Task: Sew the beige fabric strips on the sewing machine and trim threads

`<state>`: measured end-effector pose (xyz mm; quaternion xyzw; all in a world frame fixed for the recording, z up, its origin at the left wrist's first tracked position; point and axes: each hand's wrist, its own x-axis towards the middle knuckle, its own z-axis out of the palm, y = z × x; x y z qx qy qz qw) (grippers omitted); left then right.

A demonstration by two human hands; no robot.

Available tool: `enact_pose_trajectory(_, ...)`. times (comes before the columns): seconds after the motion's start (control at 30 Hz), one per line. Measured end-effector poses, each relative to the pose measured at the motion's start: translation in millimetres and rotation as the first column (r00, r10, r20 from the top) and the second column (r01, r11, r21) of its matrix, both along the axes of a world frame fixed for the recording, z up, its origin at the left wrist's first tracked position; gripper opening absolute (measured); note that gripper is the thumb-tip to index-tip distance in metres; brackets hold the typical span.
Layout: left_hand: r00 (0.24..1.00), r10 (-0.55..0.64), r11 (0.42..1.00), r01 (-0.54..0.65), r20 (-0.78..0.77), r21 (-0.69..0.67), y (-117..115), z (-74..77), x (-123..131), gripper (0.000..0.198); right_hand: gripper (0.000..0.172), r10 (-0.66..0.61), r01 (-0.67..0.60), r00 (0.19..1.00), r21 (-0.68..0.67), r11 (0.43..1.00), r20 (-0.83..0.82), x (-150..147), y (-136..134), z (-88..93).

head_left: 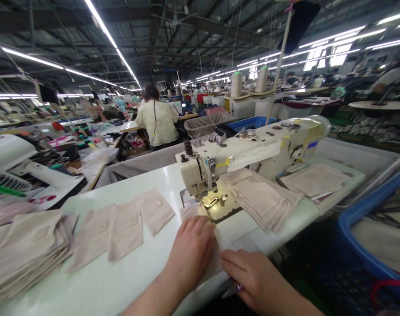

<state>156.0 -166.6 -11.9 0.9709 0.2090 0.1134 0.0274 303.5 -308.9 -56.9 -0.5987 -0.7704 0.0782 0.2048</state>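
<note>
My left hand lies flat, fingers together, on a pale beige fabric piece just in front of the presser foot of a cream sewing machine. Close beside it, my right hand rests at the table's front edge with its fingers stretched out over the same fabric. To the left, three sewn beige pieces lie in a chain on the white table. A stack of beige pieces sits at the far left. Another stack lies under the machine's arm.
A further pile of pieces lies right of the machine. Blue bins stand at the right. Two thread cones rise behind the machine. A person in a light shirt sits ahead, back turned. Another machine stands at the left.
</note>
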Motion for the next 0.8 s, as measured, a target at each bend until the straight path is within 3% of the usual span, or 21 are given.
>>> enact_pose_trajectory(0.07,0.987,-0.158,0.987,0.157,-0.013,-0.027,-14,-8.6,-12,0.033,0.035,0.003,-0.003,1.000,-0.012,1.000,0.001,1,-1,-0.9)
enact_pose_trajectory(0.13,0.978,-0.208,0.978,0.208,-0.003,-0.012,-18,-16.8,-21,0.038,0.035,0.015,-0.015,1.000,-0.024,1.000,-0.004,2,-1,-1.3)
enact_pose_trajectory(0.5,0.976,-0.212,0.977,0.212,0.045,-0.002,0,-24.6,-22,0.036,0.025,0.022,-0.023,1.000,-0.066,0.998,-0.018,6,14,5.7)
enact_pose_trajectory(0.8,0.958,-0.251,0.949,0.272,0.137,-0.161,-1,-10.3,-23,0.026,0.024,0.006,-0.005,1.000,-0.032,0.999,0.030,14,41,11.3)
